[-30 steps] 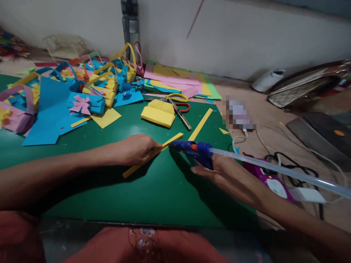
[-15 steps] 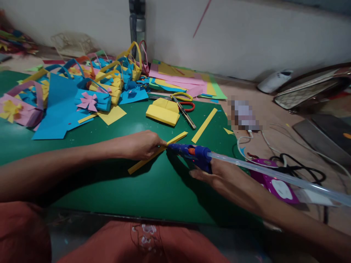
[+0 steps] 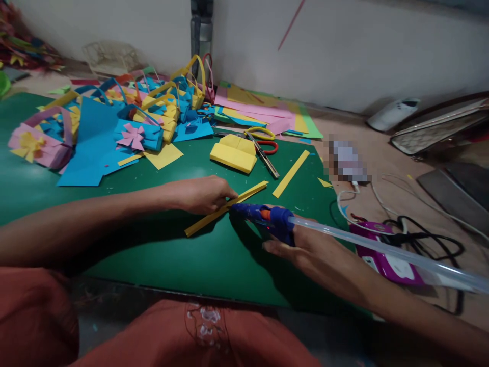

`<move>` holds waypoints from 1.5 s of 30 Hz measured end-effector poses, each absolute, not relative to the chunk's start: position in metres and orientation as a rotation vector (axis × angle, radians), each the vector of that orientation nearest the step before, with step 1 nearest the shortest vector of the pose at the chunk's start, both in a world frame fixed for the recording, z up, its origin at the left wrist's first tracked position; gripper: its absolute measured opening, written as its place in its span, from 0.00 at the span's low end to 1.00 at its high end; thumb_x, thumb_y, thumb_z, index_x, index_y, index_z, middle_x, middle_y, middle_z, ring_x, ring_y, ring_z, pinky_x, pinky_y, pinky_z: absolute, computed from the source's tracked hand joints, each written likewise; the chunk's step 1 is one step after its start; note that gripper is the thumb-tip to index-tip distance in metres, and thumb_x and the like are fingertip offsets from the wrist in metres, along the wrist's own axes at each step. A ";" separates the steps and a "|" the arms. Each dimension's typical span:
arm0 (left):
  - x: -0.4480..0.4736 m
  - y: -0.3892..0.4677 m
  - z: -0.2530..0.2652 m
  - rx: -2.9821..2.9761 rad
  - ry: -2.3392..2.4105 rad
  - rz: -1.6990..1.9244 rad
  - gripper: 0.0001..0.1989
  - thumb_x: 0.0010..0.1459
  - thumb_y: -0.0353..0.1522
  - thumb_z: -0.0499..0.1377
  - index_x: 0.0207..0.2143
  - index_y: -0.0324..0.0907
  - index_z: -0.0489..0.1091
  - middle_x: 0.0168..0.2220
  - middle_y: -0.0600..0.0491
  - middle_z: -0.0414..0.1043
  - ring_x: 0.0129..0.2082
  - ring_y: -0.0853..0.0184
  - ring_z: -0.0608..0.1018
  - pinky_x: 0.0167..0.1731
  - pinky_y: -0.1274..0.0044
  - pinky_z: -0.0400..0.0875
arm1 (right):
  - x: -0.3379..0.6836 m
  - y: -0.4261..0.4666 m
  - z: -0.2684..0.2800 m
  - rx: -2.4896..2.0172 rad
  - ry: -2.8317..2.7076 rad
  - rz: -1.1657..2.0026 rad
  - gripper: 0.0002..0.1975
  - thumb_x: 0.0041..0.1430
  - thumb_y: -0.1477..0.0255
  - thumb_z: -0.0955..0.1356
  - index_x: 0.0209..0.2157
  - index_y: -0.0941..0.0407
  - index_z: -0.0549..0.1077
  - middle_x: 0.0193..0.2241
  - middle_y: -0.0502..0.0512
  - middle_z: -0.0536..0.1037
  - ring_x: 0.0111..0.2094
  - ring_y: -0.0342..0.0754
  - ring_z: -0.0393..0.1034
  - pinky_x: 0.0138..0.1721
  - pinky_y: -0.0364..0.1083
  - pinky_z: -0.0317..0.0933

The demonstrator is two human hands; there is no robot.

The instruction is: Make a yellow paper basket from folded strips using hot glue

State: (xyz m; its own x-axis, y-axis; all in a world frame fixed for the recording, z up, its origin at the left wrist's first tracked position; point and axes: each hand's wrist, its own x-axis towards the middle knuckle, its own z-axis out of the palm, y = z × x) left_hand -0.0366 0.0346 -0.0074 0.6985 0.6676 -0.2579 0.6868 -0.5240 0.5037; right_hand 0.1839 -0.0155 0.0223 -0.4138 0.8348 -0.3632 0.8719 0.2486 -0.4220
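My left hand [image 3: 208,195] is closed on a narrow folded yellow paper strip [image 3: 204,223], held at a slant just above the green board [image 3: 153,265]. In my right hand [image 3: 301,244] is a blue glue gun [image 3: 263,216], its nozzle at the strip beside my left fingertips. A long clear glue stick [image 3: 355,244] juts out of the gun's back end. Beyond the hands lie a folded yellow paper piece [image 3: 234,154] and a second flat yellow strip [image 3: 291,174]. My right fingers are partly hidden behind the gun.
Several small paper baskets [image 3: 133,133] with handles crowd the back left, near a blue sheet [image 3: 89,145]. Scissors [image 3: 263,140] and a cutter [image 3: 267,160] lie behind. Coloured sheets [image 3: 260,109] rest by the wall. On the right are a purple power box [image 3: 397,265] and cables [image 3: 431,237].
The view has shifted slightly, so the scene sits a little further right. The glue gun's nozzle stays at the yellow strip, and both hands keep their grip.
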 end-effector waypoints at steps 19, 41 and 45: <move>-0.039 0.041 -0.006 2.321 1.016 -0.013 0.19 0.50 0.23 0.50 0.46 0.36 0.68 0.28 0.51 0.72 0.23 0.71 0.67 0.22 0.80 0.56 | 0.169 -0.023 0.021 1.498 2.522 -1.079 0.13 0.53 0.68 0.64 0.42 0.51 0.68 0.30 0.48 0.74 0.29 0.45 0.65 0.30 0.44 0.58; -0.042 0.046 -0.009 1.993 0.972 -0.028 0.21 0.53 0.23 0.48 0.50 0.34 0.64 0.26 0.51 0.72 0.22 0.72 0.74 0.22 0.82 0.66 | 0.154 -0.027 0.016 1.406 2.512 -1.153 0.08 0.53 0.67 0.64 0.36 0.52 0.69 0.27 0.49 0.73 0.26 0.46 0.65 0.30 0.45 0.60; -0.042 0.047 -0.009 1.995 0.958 -0.033 0.20 0.54 0.23 0.48 0.50 0.34 0.64 0.26 0.52 0.72 0.22 0.72 0.73 0.22 0.82 0.65 | 0.149 -0.028 0.018 1.394 2.528 -1.156 0.04 0.51 0.68 0.65 0.31 0.52 0.69 0.26 0.48 0.73 0.26 0.45 0.65 0.28 0.44 0.60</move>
State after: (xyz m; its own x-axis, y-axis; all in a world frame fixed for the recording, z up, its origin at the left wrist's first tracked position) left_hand -0.0417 0.0471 -0.0087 0.6998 0.6123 -0.3680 0.6361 -0.2996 0.7111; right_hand 0.1492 -0.0275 0.0176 -0.5974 0.7169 -0.3594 0.7408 0.3217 -0.5896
